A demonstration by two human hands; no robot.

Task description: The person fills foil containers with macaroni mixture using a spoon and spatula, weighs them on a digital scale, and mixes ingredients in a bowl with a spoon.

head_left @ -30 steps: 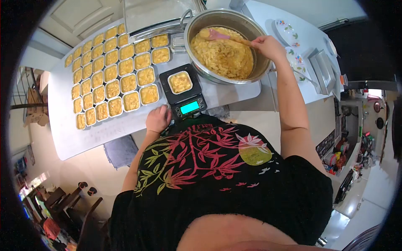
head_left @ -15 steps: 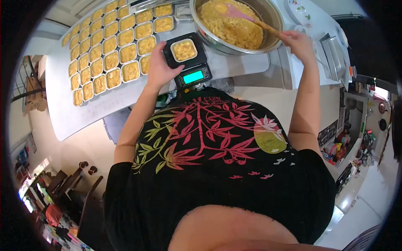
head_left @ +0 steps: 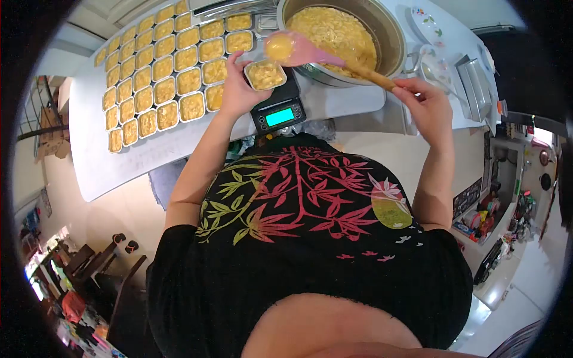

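My left hand (head_left: 240, 89) grips a small foil tray (head_left: 266, 75) of yellow, chunky food, fingers at its left side and thumb along the near edge. This tray is slightly tilted, over the black digital scale (head_left: 280, 110), whose display glows green. Closed around a wooden handle, my right hand (head_left: 425, 107) holds a ladle (head_left: 310, 55) with a pink head. Yellow liquid shows in the ladle's bowl, just above and beyond the tray. Behind the handle stands a large metal pot (head_left: 391, 36) with more of the yellow mixture.
Rows of filled foil trays (head_left: 164, 68) cover the left of the white table (head_left: 89, 173). To the right are a floral plate (head_left: 427, 24), a clear lidded container (head_left: 434, 67) and stacked metal trays (head_left: 474, 89). A stack of foil pieces (head_left: 230, 9) lies at the back.
The ladle has come out of the pot's mixture and moved left, toward the small tray. My left hand has raised and tilted that tray off the scale.
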